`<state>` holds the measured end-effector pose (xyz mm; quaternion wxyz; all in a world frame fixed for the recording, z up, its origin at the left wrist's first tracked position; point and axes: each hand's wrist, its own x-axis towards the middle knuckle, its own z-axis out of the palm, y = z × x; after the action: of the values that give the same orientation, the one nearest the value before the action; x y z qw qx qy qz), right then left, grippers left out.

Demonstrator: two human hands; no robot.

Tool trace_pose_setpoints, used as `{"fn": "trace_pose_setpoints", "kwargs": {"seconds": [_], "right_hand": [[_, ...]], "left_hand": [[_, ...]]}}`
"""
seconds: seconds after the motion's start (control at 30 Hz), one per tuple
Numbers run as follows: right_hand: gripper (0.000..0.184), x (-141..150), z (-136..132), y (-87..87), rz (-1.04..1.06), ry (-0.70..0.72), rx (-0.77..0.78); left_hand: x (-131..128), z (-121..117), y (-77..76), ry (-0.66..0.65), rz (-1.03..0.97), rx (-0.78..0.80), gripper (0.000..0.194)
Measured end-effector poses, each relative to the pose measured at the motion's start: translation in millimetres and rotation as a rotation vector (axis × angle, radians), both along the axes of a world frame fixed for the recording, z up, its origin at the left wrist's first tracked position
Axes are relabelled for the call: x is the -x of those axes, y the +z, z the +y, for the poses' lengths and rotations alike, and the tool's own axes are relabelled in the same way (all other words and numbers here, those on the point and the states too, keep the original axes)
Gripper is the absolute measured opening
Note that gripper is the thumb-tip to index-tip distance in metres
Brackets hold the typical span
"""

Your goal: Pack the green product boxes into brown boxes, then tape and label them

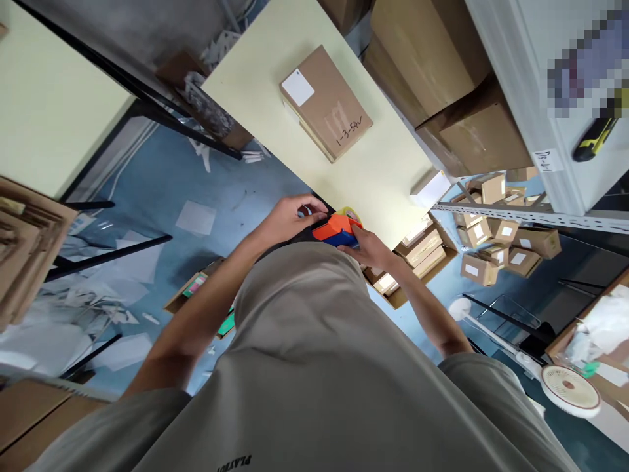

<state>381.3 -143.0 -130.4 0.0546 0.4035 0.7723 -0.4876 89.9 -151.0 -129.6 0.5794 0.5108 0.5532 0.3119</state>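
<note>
My right hand [368, 248] is closed round an orange and blue tape dispenser [334, 227], held close against my body by the table's near edge. Part of a yellowish tape roll [350, 214] shows at its far side. My left hand [295, 216] is at the dispenser's other end, thumb and fingers curled together in a pinch. Whatever sits between those fingertips is too small to make out. Farther up on the pale table [378, 190] lies a brown cardboard box [327, 105] with a white label and handwritten marks.
A small white box [430, 188] stands at the table's right edge. Big cartons [432, 59] and a metal shelf [521, 98] with a yellow-black cutter [595, 139] rise to the right. Below are an open carton of boxes [425, 252] and a white fan [570, 388]; papers litter the floor.
</note>
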Motion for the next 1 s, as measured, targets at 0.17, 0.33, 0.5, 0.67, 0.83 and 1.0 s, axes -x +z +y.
{"fn": "trace_pose_setpoints", "kwargs": {"seconds": [0.17, 0.33, 0.5, 0.67, 0.83, 1.0], "right_hand": [[0.047, 2, 20, -4.0, -0.017, -0.015, 0.03], [0.047, -4, 21, -7.1, -0.101, 0.001, 0.049], [0.047, -32, 18, -0.6, -0.229, 0.004, 0.086], [0.053, -37, 24, -12.2, -0.368, -0.038, 0.046], [0.054, -8, 38, -53.8, -0.517, -0.141, -0.091], [0.059, 17, 54, -88.8, -0.526, -0.218, -0.18]], "left_hand": [[-1, 8, -28.2, 0.105, -0.036, 0.014, 0.044], [-4, 8, -63.1, 0.104, -0.087, 0.027, 0.049], [1, 9, -91.4, 0.186, -0.074, -0.009, 0.041], [9, 29, -119.5, 0.254, -0.039, 0.002, 0.03], [12, 62, -148.1, 0.327, -0.049, -0.015, 0.061], [10, 96, -172.5, 0.494, 0.052, -0.078, 0.062]]}}
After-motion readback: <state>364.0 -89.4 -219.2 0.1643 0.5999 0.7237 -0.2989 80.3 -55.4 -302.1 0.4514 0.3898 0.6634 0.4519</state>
